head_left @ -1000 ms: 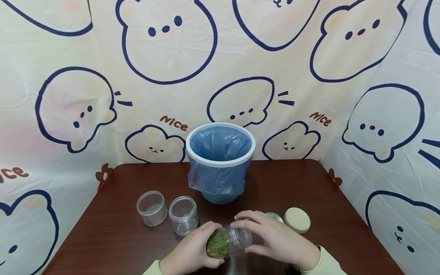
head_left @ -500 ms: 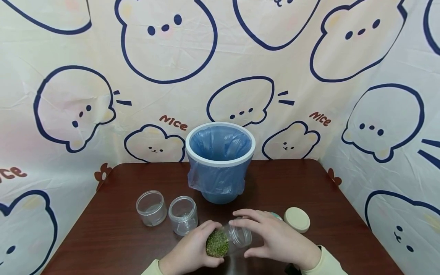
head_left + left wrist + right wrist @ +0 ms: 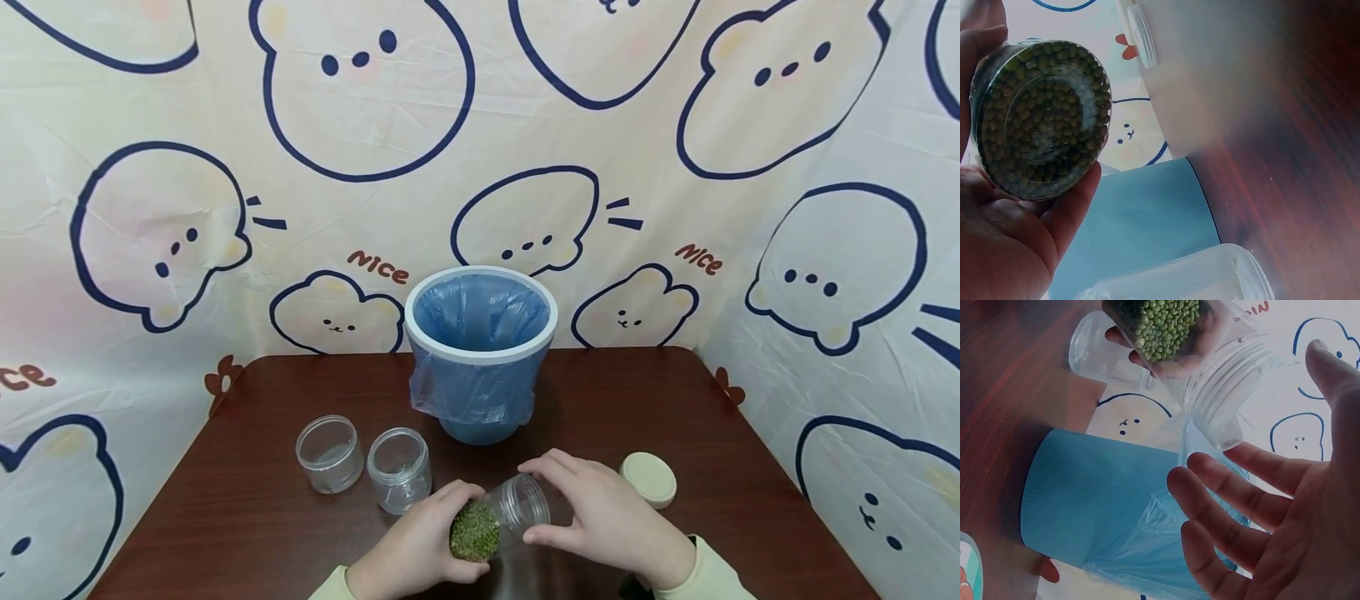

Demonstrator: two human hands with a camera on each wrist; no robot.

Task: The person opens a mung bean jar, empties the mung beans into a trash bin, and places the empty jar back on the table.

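Observation:
My left hand (image 3: 429,537) grips a clear plastic jar (image 3: 525,504) by its base end. Green mung beans (image 3: 475,532) lie gathered toward the bottom of this jar, which is tipped on its side with its threaded mouth to the right. In the left wrist view, the beans (image 3: 1047,119) show through the round base. My right hand (image 3: 607,517) is beside the mouth, thumb and fingers spread and holding nothing. From the right wrist, a fingertip appears close to the jar's rim (image 3: 1229,434); whether it touches, I cannot tell.
Two uncovered clear jars, a left one (image 3: 330,454) and a right one (image 3: 400,471), stand left of my hands. Behind stands a blue bin (image 3: 480,400) with a bag liner. A cream lid (image 3: 648,480) lies right; a green printed lid (image 3: 969,569) shows in the right wrist view.
My right hand has drawn slightly rightward from the jar's mouth, and its fingers no longer overlap the rim in the head view. It now covers the green lid there. My left hand stays put.

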